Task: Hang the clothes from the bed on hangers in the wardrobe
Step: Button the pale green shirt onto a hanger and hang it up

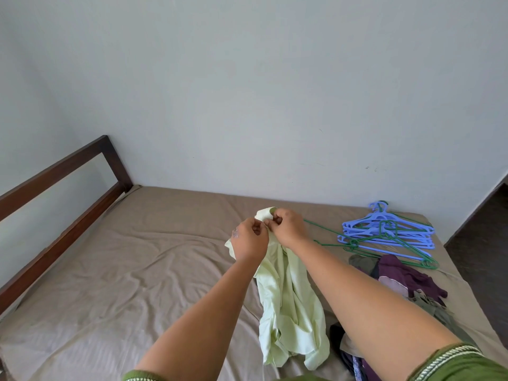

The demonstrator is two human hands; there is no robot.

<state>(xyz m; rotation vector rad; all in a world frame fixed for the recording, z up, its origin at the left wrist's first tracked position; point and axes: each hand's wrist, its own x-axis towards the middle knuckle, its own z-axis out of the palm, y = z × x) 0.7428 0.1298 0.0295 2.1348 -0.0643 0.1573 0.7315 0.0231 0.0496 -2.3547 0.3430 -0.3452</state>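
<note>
A pale green shirt (pixel 291 303) hangs from both my hands above the bed (pixel 137 257). My left hand (pixel 251 240) pinches the fabric near the collar, and my right hand (pixel 288 228) pinches the collar edge beside it. A green wire hanger (pixel 327 231) sticks out to the right from under my right hand; its hook is hidden. Several blue and green hangers (pixel 384 232) lie stacked on the bed at the far right.
A pile of purple, olive and dark clothes (pixel 406 281) lies on the bed's right side under my right arm. A dark wooden bed frame (pixel 63 185) runs along the left. A pale wall stands behind the bed. Dark floor (pixel 483 243) shows at right.
</note>
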